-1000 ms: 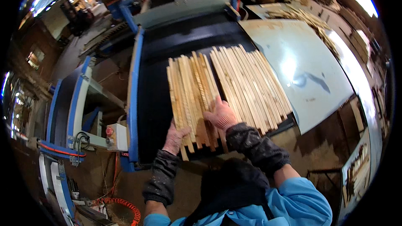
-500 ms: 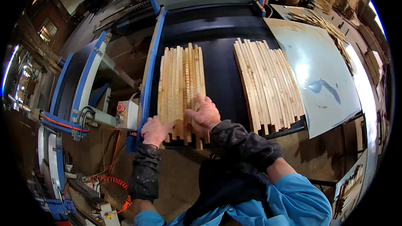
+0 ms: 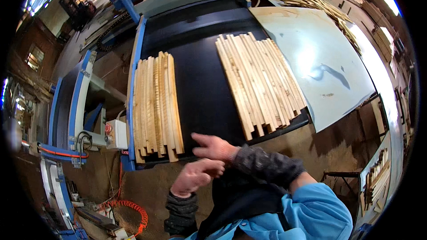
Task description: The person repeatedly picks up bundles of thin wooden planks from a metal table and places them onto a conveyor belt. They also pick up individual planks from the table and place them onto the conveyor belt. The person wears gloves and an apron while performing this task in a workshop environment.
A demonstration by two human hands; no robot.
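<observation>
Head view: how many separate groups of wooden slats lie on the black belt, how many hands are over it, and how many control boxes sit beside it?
Groups of wooden slats: 2, the left group and the right group
Hands: 2, left hand and right hand, both empty
Control box: 1
Total: 5

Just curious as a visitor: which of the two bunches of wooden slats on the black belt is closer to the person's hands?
The left bunch, by the blue frame edge: its near end lies just beside both empty hands. The wider right bunch sits farther off, next to the pale sheet.
</observation>
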